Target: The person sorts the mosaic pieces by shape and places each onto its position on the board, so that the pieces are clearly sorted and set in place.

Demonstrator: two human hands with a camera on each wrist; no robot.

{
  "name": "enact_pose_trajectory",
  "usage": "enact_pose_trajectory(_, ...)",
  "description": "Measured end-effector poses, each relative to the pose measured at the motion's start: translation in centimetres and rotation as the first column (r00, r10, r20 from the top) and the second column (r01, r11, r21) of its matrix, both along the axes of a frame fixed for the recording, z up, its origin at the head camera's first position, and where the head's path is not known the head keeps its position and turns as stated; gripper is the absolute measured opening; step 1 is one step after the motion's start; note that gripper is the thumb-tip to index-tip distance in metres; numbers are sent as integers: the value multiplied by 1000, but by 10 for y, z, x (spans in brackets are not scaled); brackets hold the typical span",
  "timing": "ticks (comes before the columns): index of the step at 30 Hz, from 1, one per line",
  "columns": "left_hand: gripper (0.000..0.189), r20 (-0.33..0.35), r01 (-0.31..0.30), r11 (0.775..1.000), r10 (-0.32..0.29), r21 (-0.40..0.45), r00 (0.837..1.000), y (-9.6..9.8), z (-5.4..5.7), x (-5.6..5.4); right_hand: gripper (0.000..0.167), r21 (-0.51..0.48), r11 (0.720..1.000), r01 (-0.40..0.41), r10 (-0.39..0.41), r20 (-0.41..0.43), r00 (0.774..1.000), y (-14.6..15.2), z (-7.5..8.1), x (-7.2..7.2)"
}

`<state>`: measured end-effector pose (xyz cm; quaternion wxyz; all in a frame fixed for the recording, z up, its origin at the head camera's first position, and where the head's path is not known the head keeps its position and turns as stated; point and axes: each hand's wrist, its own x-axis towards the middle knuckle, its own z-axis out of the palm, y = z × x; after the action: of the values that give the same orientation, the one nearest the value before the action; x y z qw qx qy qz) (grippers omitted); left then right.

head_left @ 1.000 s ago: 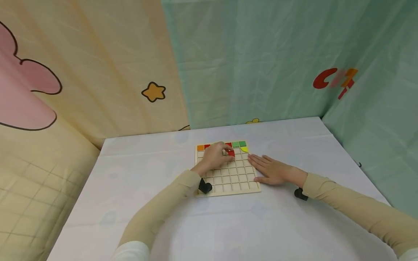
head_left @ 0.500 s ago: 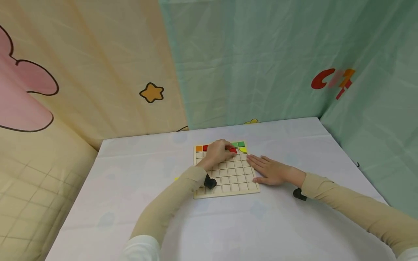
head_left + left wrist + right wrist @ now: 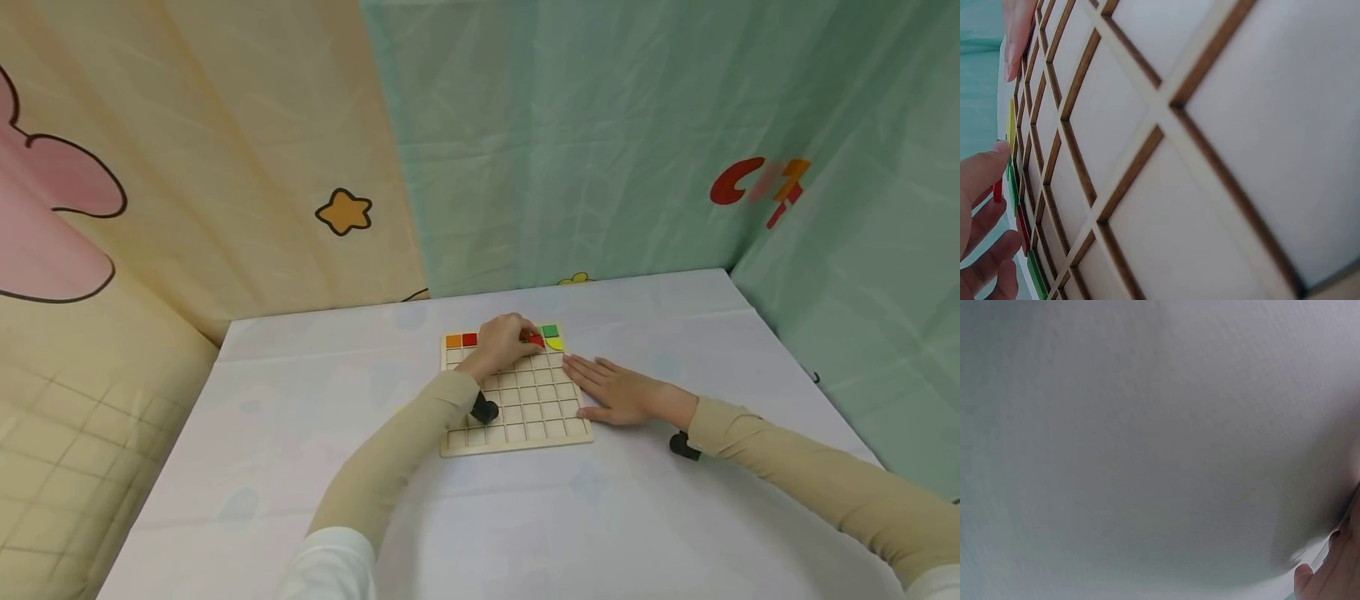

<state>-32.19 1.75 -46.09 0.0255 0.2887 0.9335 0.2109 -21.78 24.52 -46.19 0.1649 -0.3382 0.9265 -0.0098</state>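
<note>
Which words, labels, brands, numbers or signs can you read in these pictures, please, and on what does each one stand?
Clearly readable text: none.
A red "C"-shaped mark on the green fabric curtain: perhaps a letter.
The adjoining pink and orange marks: too blurred to read.
None visible on the pale wooden grid board or its flat coloured tiles.

No word or number is legible; on the green curtain point(image 3: 622, 125), above the desk point(image 3: 585, 500)'s far right corner, a red C-shaped mark point(image 3: 724, 188) stands beside an unreadable orange mark point(image 3: 794, 173).
</note>
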Motion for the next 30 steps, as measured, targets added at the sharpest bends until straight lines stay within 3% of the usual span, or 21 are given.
enact_pose_trajectory(9,31,-6,7,998,-7,-59,1000,0,0,-1,82,-10,1000,0,0,4,1000,0,0,0)
enact_pose_trajectory(30,27,24,58,995,-56,-76,998,1,1,0,81,-14,1000,-12,11,-10,1000,0,-1,-1)
